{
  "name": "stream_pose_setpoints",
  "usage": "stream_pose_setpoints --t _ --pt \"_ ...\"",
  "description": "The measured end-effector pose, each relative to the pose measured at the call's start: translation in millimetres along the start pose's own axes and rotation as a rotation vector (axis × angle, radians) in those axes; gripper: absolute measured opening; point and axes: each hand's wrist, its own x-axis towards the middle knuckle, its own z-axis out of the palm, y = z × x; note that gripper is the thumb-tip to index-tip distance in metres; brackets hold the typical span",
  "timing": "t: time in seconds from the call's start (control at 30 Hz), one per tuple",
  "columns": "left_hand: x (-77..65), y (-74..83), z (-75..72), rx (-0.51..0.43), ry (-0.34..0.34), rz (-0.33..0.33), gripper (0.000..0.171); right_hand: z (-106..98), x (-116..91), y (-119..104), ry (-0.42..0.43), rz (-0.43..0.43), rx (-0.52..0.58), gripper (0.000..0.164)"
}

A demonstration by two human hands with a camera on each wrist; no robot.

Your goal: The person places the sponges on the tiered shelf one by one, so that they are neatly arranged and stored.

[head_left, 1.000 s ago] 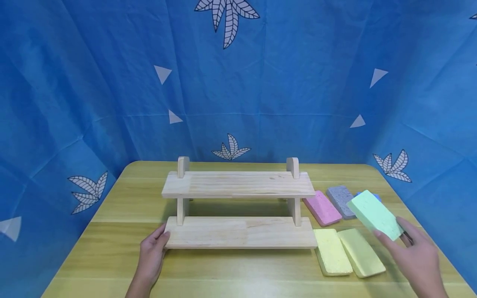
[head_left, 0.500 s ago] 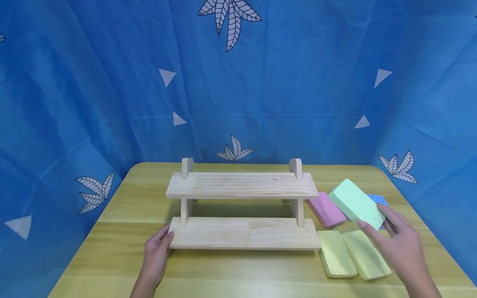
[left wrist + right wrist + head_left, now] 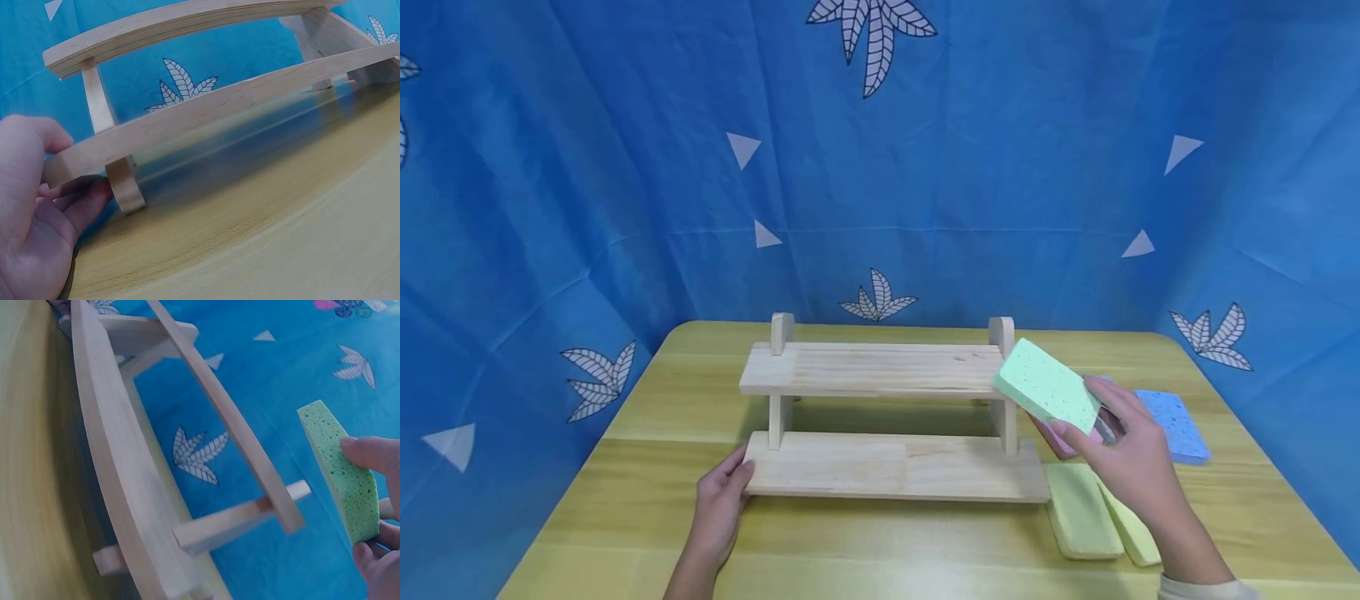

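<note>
A two-tier wooden shelf [image 3: 865, 467] stands on the table. My left hand [image 3: 721, 500] grips the left end of its lower board, the thumb on top and the other fingers beneath, as the left wrist view shows. In my right hand [image 3: 1123, 454] is a light green sponge [image 3: 1047, 387], pinched between thumb and fingers. The sponge is held up, tilted, and overlaps the right end of the upper board in the head view. In the right wrist view the green sponge [image 3: 340, 472] is apart from the shelf, beside the upper board.
Right of the shelf lie two yellow sponges, the nearer-left one [image 3: 1082, 512] beside the lower board. A blue sponge [image 3: 1172, 427] lies farther right. A pink sponge [image 3: 1060, 442] and a grey one are mostly hidden behind my right hand. Blue cloth [image 3: 925, 167] hangs around the table.
My right hand has carried the green sponge leftward from the right side of the table to the shelf's right end. The left hand keeps its grip on the lower board.
</note>
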Motion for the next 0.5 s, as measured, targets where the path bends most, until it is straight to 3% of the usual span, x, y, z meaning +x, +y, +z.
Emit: stream_pose_setpoints --t 0.27,0.5 --pt "0.0 -1.2 0.1 -0.004 -0.011 0.01 0.051 16.0 8.5 -11.5 -0.012 -0.086 -0.112 0.072" --pt "0.3 -1.2 0.6 -0.005 0.009 0.006 0.05 30.1 20.5 -19.5 -0.062 -0.142 -0.11 0.073"
